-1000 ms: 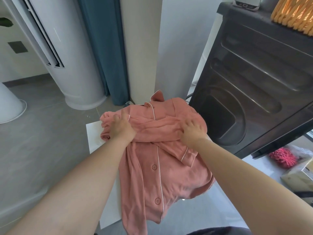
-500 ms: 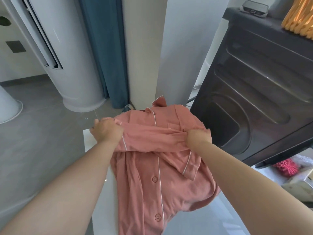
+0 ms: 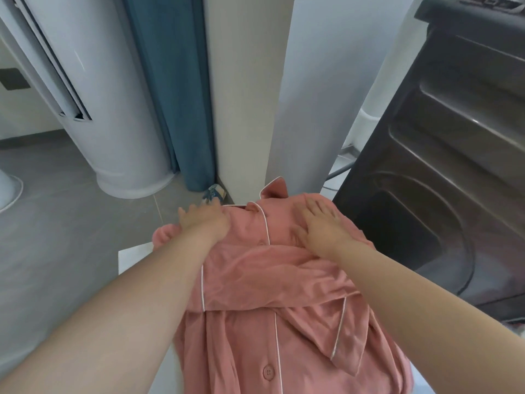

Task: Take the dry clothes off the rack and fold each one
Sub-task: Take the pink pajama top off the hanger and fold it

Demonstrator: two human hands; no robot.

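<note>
A pink pyjama shirt (image 3: 272, 331) with white piping and buttons lies face up on a white surface (image 3: 133, 257), collar at the far end. One sleeve is folded across the chest. My left hand (image 3: 204, 223) lies flat on the shirt's left shoulder, fingers stretched out. My right hand (image 3: 321, 226) presses flat on the right side of the chest, fingers spread. The shirt's lower part hangs toward me over the near edge.
A large dark appliance (image 3: 443, 177) stands close on the right. Ahead are a white pillar (image 3: 244, 95), a teal curtain (image 3: 173, 89) and a round white air-conditioner column (image 3: 113, 109). Grey floor tiles (image 3: 56, 223) lie to the left.
Both hands let go of the folded sleeve they were gripping and moved farther up to the shoulders, now lying flat. The sleeve now rests across the chest.
</note>
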